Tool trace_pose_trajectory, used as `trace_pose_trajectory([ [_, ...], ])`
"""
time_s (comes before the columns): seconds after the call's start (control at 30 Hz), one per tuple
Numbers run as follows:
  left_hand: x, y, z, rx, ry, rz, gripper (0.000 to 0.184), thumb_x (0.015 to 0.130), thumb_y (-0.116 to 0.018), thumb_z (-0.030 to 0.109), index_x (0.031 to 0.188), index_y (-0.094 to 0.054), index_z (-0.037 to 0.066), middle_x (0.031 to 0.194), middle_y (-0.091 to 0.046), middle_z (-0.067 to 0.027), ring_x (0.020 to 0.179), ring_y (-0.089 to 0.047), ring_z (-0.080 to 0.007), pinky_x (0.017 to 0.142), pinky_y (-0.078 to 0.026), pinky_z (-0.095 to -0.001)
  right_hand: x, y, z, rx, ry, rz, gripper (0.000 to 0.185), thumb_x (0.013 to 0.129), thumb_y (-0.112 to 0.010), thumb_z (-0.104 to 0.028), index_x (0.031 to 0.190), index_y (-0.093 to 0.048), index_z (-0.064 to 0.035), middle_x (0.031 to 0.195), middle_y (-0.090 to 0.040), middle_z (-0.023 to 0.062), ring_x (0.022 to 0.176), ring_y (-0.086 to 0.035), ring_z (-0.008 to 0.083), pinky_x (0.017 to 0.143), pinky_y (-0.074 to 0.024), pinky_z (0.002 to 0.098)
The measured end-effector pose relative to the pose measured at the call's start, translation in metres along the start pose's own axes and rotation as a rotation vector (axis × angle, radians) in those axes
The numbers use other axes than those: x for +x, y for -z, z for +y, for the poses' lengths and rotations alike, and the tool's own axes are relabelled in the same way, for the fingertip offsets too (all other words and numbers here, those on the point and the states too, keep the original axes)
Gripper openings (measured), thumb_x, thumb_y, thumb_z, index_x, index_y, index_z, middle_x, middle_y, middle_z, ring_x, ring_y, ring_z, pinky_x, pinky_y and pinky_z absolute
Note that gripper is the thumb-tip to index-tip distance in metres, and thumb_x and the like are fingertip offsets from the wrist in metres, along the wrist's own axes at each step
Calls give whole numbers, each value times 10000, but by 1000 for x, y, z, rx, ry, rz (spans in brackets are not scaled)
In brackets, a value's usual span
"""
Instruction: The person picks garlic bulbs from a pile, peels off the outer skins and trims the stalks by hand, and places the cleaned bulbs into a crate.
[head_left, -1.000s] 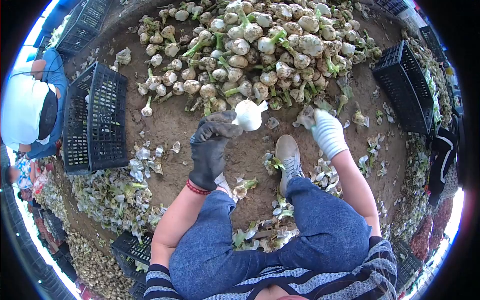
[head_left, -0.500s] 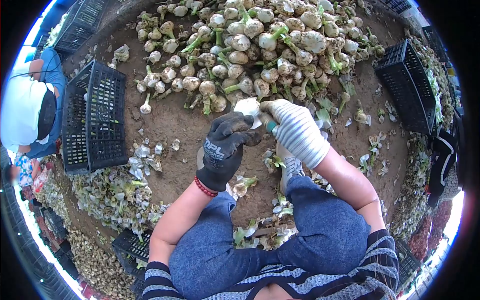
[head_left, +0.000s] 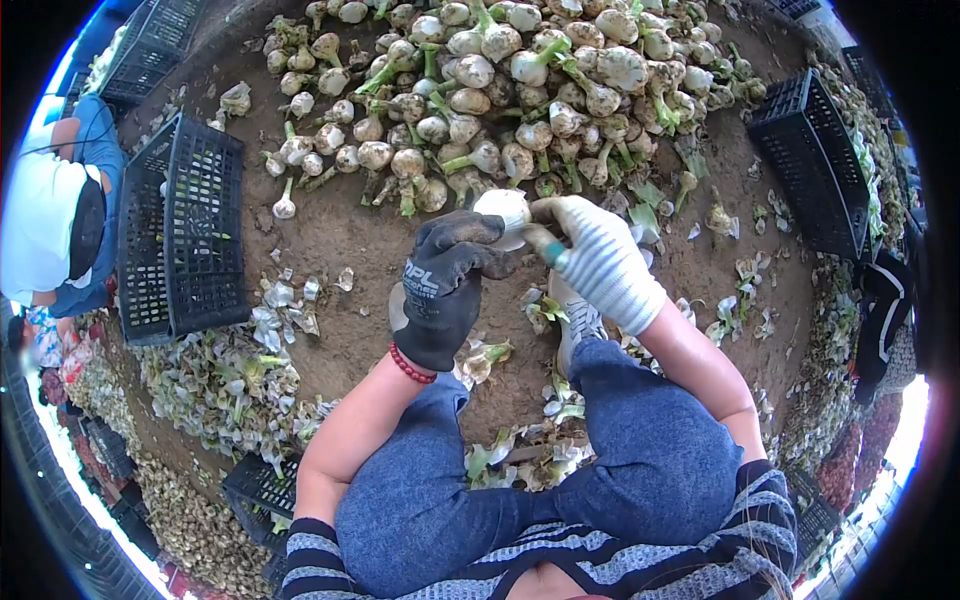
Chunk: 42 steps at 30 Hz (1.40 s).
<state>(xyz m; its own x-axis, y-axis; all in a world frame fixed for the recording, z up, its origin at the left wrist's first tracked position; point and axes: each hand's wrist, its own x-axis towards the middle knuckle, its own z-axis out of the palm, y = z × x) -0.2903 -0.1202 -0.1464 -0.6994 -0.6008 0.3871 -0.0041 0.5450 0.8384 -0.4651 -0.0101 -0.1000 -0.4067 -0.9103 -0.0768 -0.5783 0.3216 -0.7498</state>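
A peeled-looking white garlic bulb (head_left: 502,207) is held at the fingertips of my left hand (head_left: 442,280), which wears a black glove and has its fingers curled. My right hand (head_left: 598,262), in a white ribbed knit glove with a green band at the thumb, is at the bulb's right side. Its thumb and forefinger are bent towards each other against or close to the bulb; whatever they pinch is hidden. Just beyond the hands lies a big heap of soil-stained garlic bulbs (head_left: 470,100), several with green stems.
Black plastic crates stand at the left (head_left: 183,235) and the right (head_left: 812,170). Papery peelings (head_left: 225,395) litter the brown ground (head_left: 330,240). A person in a white top (head_left: 45,220) sits at the far left. My shoe (head_left: 575,310) rests below my right hand.
The view has shifted slightly, with the heap a little higher in the frame. My right thumb and forefinger have moved slightly apart at the bulb; my left hand still holds it.
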Motion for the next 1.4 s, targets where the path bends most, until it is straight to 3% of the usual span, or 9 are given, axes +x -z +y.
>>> trace_pose_trajectory([
  [0.13, 2, -2, 3, 40, 9, 8, 212, 688, -733, -110, 786, -742, 79, 1088, -704, -72, 1101, -626, -248, 932, -521, -366, 12, -12, 15, -24, -73, -1, 206, 906, -697, -161, 1046, -690, -11, 820, -717, 144, 708, -686, 248, 695, -544, 345],
  [0.37, 7, -4, 6, 143, -81, -11, 181, 734, -715, -83, 836, -737, 65, 1063, -693, -81, 1091, -632, -240, 903, -544, -366, 5, -19, 17, -312, 141, 50, 170, 912, -658, -194, 985, -633, -42, 889, -665, 167, 848, -666, 344, 772, -531, 409],
  [0.6, -7, -1, 0, -667, 401, 36, 225, 740, -642, -142, 854, -685, 47, 1105, -693, -101, 1087, -638, -242, 948, -519, -368, 1, 4, 100, -373, -43, 137, 150, 869, -664, -123, 975, -622, -26, 886, -665, 203, 824, -656, 392, 762, -543, 450],
  [0.73, -11, -1, -18, -885, 509, 131, 170, 877, -552, -83, 938, -647, 45, 1193, -646, -147, 1151, -624, -273, 949, -562, -410, -12, 27, 114, -726, -380, -287, 256, 857, -598, -64, 1105, -614, 0, 998, -682, 236, 916, -668, 411, 807, -551, 449],
  [0.9, -12, 3, -16, -922, 635, 109, 262, 898, -535, -60, 1110, -618, 69, 1309, -604, -150, 1239, -580, -283, 1038, -506, -401, 3, 13, 45, 285, 18, -426, 760, 869, -654, -100, 1534, -293, -27, 1373, -573, 210, 1277, -559, 267, 1053, -463, 366],
  [1.17, -7, -4, -22, -1143, 683, 87, 433, 1026, -513, 169, 1451, -474, 95, 1449, -518, -126, 1285, -550, -246, 1067, -478, -386, 21, -10, 15, 254, 74, -366, 344, 929, -665, -190, 1236, -616, -43, 1170, -657, 203, 1096, -641, 341, 955, -506, 396],
  [1.23, -5, -3, -28, -1218, 941, 143, 423, 1078, -417, 363, 1181, -657, 30, 1208, -671, -128, 1096, -659, -252, 996, -530, -399, 46, 16, 33, 39, 49, -141, 330, 919, -680, -194, 1220, -644, -64, 1091, -682, 193, 1023, -666, 326, 926, -520, 388],
  [1.3, -14, 0, -32, -1219, 925, 110, 447, 1084, -390, 367, 1233, -622, 15, 1232, -652, -145, 1109, -651, -257, 969, -543, -413, 92, 36, 84, 64, -1, 451, 380, 897, -708, -237, 1243, -647, -92, 1024, -695, 195, 971, -675, 331, 891, -534, 383],
  [1.4, -13, 4, -26, -999, 751, 5, 450, 1082, -397, 349, 1342, -549, 15, 1278, -629, -158, 1108, -654, -267, 936, -556, -422, 144, 90, 135, -267, -269, 507, 600, 803, -793, -324, 1330, -608, -107, 1094, -674, 231, 1052, -655, 345, 942, -520, 402],
])
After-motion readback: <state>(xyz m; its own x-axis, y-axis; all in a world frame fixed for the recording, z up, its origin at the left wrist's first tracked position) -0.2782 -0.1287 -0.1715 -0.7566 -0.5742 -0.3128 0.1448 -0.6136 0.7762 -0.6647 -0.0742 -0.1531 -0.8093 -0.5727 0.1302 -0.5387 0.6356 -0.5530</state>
